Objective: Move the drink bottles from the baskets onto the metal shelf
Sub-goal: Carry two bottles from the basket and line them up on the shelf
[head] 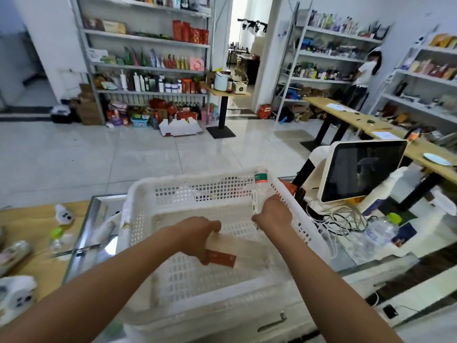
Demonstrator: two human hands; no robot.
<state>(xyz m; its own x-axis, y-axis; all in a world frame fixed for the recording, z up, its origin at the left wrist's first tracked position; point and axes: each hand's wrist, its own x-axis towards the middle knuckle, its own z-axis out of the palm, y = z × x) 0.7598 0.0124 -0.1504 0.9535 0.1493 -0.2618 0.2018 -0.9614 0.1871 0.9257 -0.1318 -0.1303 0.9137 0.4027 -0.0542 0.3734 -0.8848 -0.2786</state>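
Observation:
A white perforated plastic basket [197, 191] stands on the counter in front of me. My left hand [197, 237] reaches into it and grips a clear bottle with a red label [243, 256] that lies across the basket floor. My right hand [272, 211] holds a clear bottle with a green-and-red label [259, 186] upright by the basket's right wall, its cap above the rim. Across the tiled floor stand stocked metal shelves [148, 68] at the far left and a second metal shelf unit [324, 55] at the far right.
A white screen terminal [361, 169] with tangled cables stands right of the basket. A green-capped bottle [380, 231] lies beyond the cables, another green-capped bottle [58, 238] on the wooden counter to the left. A person [366, 70] stands by the far right shelf. Wooden tables [351, 115] line the right.

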